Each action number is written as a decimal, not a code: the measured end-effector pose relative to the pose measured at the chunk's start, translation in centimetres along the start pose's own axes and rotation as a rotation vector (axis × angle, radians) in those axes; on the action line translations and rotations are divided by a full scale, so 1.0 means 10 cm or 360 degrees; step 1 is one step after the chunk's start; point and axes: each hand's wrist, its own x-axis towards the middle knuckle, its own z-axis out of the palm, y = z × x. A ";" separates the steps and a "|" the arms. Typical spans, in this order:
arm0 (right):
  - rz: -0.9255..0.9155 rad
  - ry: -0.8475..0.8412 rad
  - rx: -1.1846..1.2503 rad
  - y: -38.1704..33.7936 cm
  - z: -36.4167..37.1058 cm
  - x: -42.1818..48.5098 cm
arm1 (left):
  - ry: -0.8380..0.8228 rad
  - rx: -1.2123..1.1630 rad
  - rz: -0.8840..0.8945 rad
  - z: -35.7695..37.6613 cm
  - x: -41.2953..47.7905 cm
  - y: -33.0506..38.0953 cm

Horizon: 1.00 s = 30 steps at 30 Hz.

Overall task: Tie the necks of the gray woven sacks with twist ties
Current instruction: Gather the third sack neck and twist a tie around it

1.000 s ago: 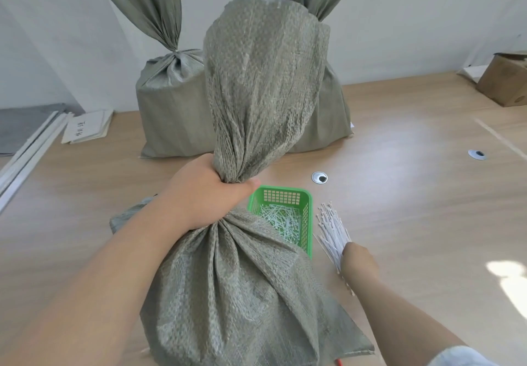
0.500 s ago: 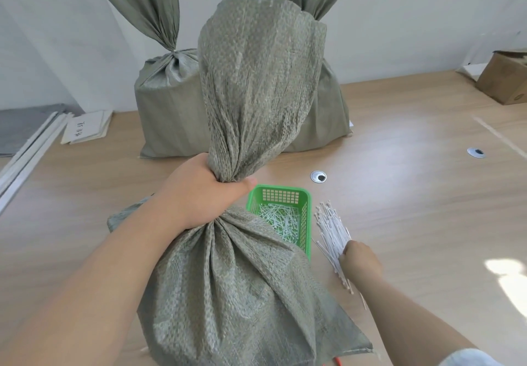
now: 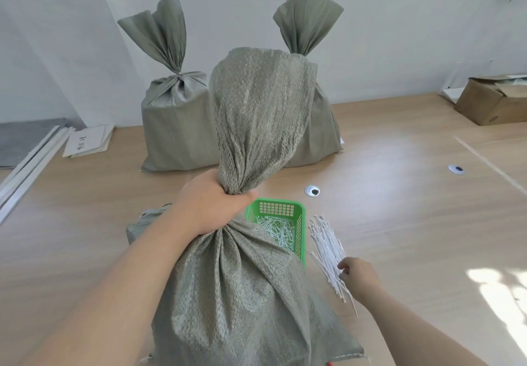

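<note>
A gray woven sack (image 3: 242,294) stands on the wooden table in front of me. My left hand (image 3: 211,203) grips its gathered neck, and the loose top fans upward above my fist. My right hand (image 3: 358,276) rests on the near end of a bundle of white twist ties (image 3: 326,244) lying on the table, fingers curled onto the ties. Two more gray sacks, one at the back left (image 3: 176,126) and one behind the held sack (image 3: 319,126), stand by the wall with their necks cinched.
A green plastic basket (image 3: 299,223) with white tie scraps sits between the sack and the tie bundle. A cardboard box (image 3: 490,103) is at the far right, papers (image 3: 85,143) and white strips at the far left. Two round cable grommets (image 3: 312,191) sit in the tabletop.
My right hand slid toward me along the tie bundle to its near end. The view tilted upward, showing more wall. My left hand kept its grip on the neck.
</note>
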 end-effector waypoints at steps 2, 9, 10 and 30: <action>-0.0071 0.0063 0.0087 -0.09 -0.08 -0.11 | -0.0010 -0.0017 -0.0018 -0.01 -0.02 0.02; -0.0267 0.0331 0.0727 -0.85 -0.66 -0.44 | -0.0005 -0.0168 -0.0055 -0.07 -0.07 -0.02; -0.0297 0.0352 0.0844 -0.99 -0.75 -0.49 | -0.0002 -0.0187 -0.0054 -0.08 -0.07 -0.02; -0.0417 -0.0001 0.2389 -2.88 -1.14 -1.60 | 0.0305 -0.0446 0.0203 -0.10 -0.16 -0.15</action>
